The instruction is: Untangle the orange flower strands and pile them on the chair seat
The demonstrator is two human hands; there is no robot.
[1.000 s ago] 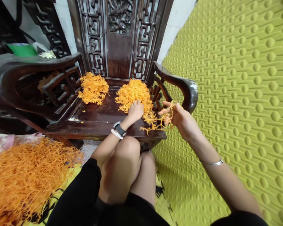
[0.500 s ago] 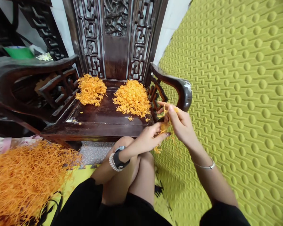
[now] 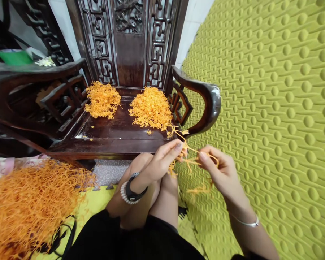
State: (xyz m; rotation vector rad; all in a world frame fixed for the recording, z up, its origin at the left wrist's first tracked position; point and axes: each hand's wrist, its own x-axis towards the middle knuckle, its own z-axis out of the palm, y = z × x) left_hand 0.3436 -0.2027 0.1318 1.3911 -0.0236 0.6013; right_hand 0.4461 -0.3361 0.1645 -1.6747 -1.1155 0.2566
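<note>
My left hand (image 3: 164,159) is closed on a tangle of thin orange branching strands (image 3: 184,156), beside the front right corner of the wooden chair's seat. My right hand (image 3: 219,168) pinches the end of an orange strand between thumb and fingers, a little to the right. That strand is drawn out between both hands. Other strands hang blurred below my right hand. On the seat lie two orange heaps: a right heap (image 3: 151,109) of short curly pieces and a left heap (image 3: 102,100) of similar pieces.
A large loose pile of long orange strands (image 3: 29,206) lies at lower left, with a black strap (image 3: 65,231) beside it. The dark carved chair (image 3: 111,146) has curved armrests. A yellow-green bumpy surface (image 3: 273,126) fills the right side. A green container (image 3: 13,57) stands far left.
My hands have moved apart, my right hand going right and down, stretching a strand between them. My left hand has shifted slightly left. The view has moved a little.
</note>
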